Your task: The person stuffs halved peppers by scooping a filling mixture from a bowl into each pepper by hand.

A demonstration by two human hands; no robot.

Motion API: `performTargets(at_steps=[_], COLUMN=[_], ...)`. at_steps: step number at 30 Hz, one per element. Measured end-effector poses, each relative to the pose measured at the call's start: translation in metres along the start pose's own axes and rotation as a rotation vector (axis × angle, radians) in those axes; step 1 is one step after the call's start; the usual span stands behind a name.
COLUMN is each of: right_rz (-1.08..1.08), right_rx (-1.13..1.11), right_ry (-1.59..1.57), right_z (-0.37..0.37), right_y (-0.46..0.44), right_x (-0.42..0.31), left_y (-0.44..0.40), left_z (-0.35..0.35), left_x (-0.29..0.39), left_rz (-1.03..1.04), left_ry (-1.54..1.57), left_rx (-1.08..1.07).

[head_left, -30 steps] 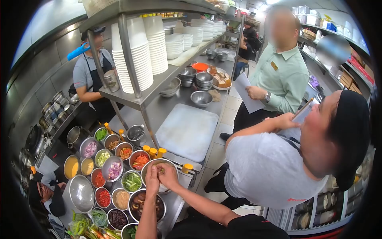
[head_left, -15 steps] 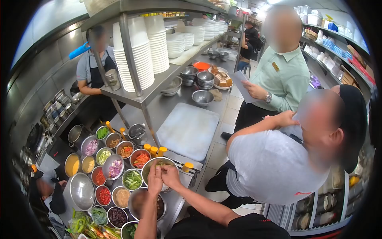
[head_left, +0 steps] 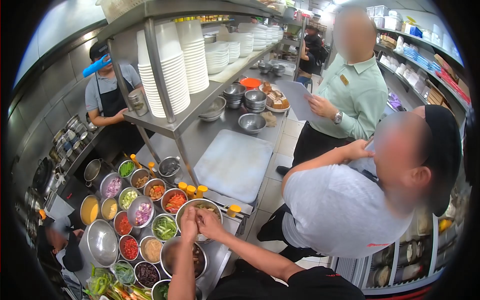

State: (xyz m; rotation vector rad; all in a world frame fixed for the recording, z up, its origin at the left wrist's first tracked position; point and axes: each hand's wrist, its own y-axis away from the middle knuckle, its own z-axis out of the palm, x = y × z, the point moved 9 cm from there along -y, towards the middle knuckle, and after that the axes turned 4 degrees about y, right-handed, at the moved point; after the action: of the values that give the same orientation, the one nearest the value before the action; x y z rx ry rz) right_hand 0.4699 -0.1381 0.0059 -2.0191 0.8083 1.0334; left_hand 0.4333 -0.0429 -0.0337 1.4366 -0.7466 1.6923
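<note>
My left hand and my right hand come together over a large steel bowl at the counter's near right. Both have their fingers closed, with the fingertips meeting. Whatever they pinch is hidden or too small to name. Pale green pieces show inside the bowl. Beside it stand a bowl of green slices and a bowl of red-orange strips. A wide steel bowl with dark contents sits under my forearms.
Several steel bowls of chopped ingredients cover the counter's left side. Beyond is a white cutting board. A steel shelf carries stacked white containers. Two people stand close on my right, one with a paper; another stands behind the shelf.
My hands have shifted slightly left and stay together over the bowl. The paper has swung left and opened out. Behind the shelf, the person has moved a little to the left.
</note>
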Motion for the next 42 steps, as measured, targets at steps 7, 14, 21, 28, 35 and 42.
performTargets(at_steps=[7, 14, 21, 28, 35, 42], right_rz=[-0.036, -0.154, 0.021, 0.414, 0.955, 0.878], right_rx=[-0.008, 0.058, -0.151, 0.023, -0.058, 0.052], right_ry=[0.052, -0.004, 0.163, -0.351, -1.1, -1.114], right_z=[0.006, -0.009, -0.01, 0.009, 0.025, 0.013], right_y=[0.009, 0.008, 0.013, -0.007, 0.011, 0.011], right_x=[0.009, 0.001, 0.044, 0.088, 0.073, 0.062], left_y=[-0.005, -0.006, -0.007, 0.048, 0.051, 0.045], left_z=[0.0, 0.005, -0.018, 0.036, 0.042, 0.027], left_x=[-0.026, -0.016, 0.04, 0.107, 0.103, 0.096], left_rz=[-0.101, -0.027, 0.242, 0.839, 0.802, 0.709], left_ry=[0.128, -0.014, -0.469, -0.928, -0.958, -0.86], left_rx=[-0.028, -0.04, 0.198, 0.215, 0.173, 0.204])
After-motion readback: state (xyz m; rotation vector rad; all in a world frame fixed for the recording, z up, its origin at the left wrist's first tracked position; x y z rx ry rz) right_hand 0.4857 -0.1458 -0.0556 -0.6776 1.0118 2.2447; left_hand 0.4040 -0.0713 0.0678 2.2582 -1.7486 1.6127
